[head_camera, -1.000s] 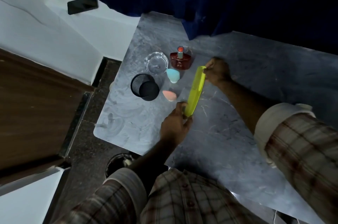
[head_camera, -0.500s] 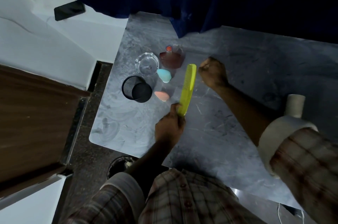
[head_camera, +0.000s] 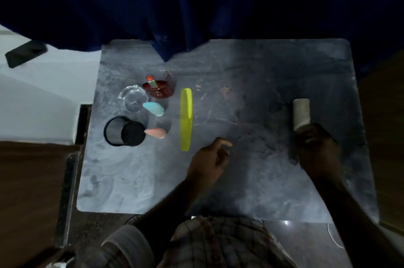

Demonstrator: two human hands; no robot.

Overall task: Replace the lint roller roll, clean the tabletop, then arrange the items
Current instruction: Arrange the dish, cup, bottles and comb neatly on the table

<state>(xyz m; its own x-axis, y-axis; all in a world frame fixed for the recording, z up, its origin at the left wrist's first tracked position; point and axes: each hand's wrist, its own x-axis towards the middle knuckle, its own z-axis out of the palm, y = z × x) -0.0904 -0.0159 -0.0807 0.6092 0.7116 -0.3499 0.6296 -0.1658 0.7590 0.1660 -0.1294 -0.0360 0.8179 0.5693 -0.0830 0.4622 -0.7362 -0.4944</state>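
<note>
right hand (head_camera: 314,147) grips roll (head_camera: 301,113) | left hand (head_camera: 209,159) loosely curled, holding nothing | comb (head_camera: 186,119) lies just beyond left hand on counter (head_camera: 251,84)

I'm seeing my right hand (head_camera: 314,147) gripping the lint roll (head_camera: 301,113) while the comb (head_camera: 186,119) is lying flat on the counter (head_camera: 251,84).

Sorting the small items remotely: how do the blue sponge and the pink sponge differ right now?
The blue sponge lies farther back, next to the glass dish; the pink sponge lies nearer the person, its narrow end at the black mesh cup. The blue one looks stubbier, the pink one slimmer. Both are teardrop shaped, lie on their sides left of the comb, and are untouched by either hand.
</note>
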